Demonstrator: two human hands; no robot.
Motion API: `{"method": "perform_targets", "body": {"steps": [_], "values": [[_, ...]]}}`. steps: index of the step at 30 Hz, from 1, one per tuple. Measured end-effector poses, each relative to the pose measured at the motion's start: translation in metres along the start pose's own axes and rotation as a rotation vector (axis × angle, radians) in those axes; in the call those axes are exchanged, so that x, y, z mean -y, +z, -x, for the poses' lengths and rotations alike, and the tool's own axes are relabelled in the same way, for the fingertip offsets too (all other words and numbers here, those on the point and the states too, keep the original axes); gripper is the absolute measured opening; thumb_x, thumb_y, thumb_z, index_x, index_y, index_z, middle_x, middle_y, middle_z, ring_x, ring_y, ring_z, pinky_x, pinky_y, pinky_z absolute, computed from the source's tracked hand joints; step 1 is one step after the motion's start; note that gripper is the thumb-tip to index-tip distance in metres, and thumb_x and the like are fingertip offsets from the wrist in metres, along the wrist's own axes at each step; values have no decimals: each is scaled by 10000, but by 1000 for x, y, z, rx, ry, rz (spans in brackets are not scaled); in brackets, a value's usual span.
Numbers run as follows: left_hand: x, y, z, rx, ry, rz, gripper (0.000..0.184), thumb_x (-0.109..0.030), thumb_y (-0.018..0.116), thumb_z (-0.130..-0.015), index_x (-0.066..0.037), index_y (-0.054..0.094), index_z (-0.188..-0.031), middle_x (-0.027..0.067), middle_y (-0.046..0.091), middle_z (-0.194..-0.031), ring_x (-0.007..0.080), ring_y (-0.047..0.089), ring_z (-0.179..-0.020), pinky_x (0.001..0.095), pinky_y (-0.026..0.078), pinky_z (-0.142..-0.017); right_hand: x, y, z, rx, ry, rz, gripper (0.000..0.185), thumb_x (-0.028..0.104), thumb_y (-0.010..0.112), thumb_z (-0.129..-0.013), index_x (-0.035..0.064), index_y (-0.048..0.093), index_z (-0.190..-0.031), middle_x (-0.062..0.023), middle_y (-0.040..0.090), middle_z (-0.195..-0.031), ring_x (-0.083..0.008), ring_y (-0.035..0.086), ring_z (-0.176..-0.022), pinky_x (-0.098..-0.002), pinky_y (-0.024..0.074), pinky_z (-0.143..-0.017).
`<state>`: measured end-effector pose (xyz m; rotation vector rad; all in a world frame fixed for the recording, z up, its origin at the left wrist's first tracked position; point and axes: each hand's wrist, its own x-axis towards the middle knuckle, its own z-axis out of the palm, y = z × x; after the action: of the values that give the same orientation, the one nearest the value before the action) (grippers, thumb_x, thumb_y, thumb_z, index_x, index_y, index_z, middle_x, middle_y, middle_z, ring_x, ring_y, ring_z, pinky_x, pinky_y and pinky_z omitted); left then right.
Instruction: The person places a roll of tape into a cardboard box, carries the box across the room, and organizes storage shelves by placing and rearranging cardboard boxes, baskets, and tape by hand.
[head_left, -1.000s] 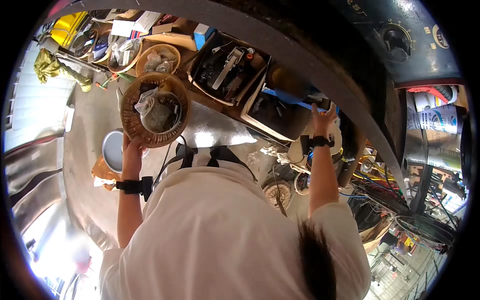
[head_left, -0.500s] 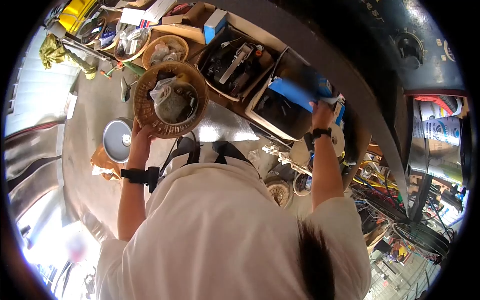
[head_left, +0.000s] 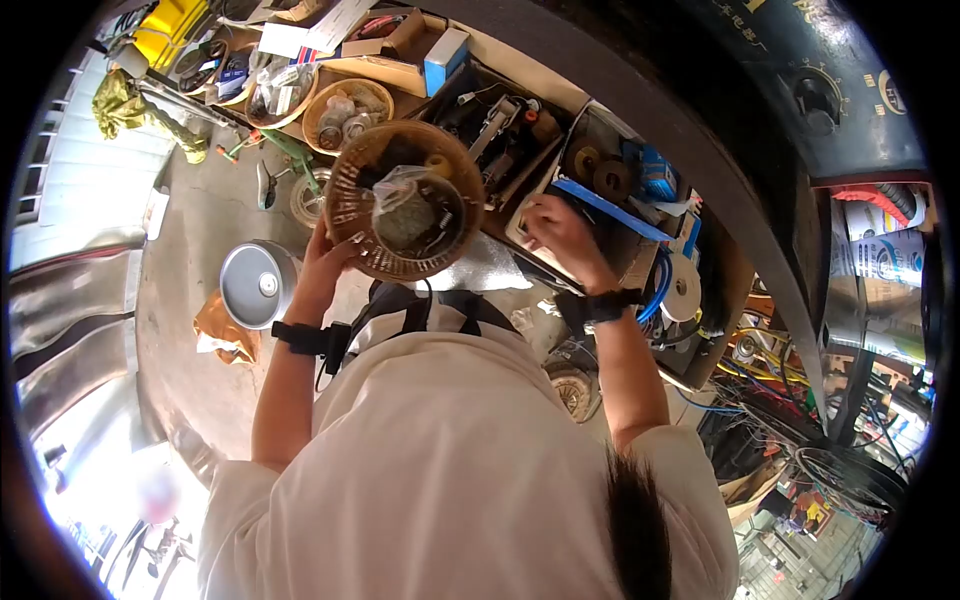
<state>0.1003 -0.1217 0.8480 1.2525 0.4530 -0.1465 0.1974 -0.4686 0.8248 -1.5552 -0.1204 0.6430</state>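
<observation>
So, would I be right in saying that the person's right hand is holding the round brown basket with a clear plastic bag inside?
Not quite: the head view shows the left hand, not the right hand, holding the round brown basket with the clear plastic bag inside.

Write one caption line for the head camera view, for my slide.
Left hand holds a brown basket with a plastic bag inside; right hand nearby, not touching the basket.

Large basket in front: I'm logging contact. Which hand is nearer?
Left: the left hand holds the basket by its side; the right hand is apart, to its right.
</observation>
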Motion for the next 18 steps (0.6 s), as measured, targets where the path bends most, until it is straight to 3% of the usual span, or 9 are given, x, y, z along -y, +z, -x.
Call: {"method": "perform_targets", "body": {"steps": [1,4,7,10,13,14,18], "values": [[-3,5,-2,23,-3,4,611,5,528,-768,-97,341,-1340,59,582,-1100,140,590,-915,256,487,-741,-13,9,-8,152,-29,-274,470,250,535,-903,9,359,-1265,-132,570,-1024,-198,622,-790,-286,529,-672],[3,9,-7,74,-33,-60,645,15,535,-767,-84,313,-1364,70,580,-1098,144,595,-888,263,493,-723,24,38,-12,114,77,-109,504,245,535,-904,23,318,-1301,-118,568,-1004,-178,621,-786,-267,529,-621],[10,16,-8,78,-70,-39,664,14,551,-778,-81,288,-1380,92,576,-1094,156,598,-881,266,509,-706,18,36,-17,88,71,14,526,273,551,-894,47,336,-1317,-129,528,-1167,-170,573,-948,-296,517,-684],[9,20,-6,70,-101,-39,662,-13,567,-795,-89,275,-1384,98,575,-1092,166,611,-871,277,527,-730,0,35,-21,48,143,-30,505,229,527,-898,43,327,-1322,-129,522,-1180,-178,585,-929,-297,519,-654],[11,10,-8,117,-114,-48,651,-23,563,-799,-95,279,-1381,99,572,-1095,166,613,-878,284,534,-738,-6,44,-20,36,102,-54,405,137,478,-905,36,353,-1277,-117,573,-1048,-146,622,-733,-256,517,-558],[8,5,-8,135,-128,-65,640,-34,561,-801,-99,290,-1377,94,571,-1097,162,611,-888,283,533,-746,-4,49,-19,30,136,-35,400,89,470,-876,23,378,-1259,-121,567,-1079,-162,614,-805,-265,512,-628],[4,-17,-18,150,-129,-73,633,-40,561,-797,-96,303,-1372,79,583,-1069,141,606,-849,255,517,-695,-17,69,-28,-73,5,216,471,139,485,-863,-3,358,-1294,-175,500,-1207,-247,538,-1031,-331,436,-850]]}}
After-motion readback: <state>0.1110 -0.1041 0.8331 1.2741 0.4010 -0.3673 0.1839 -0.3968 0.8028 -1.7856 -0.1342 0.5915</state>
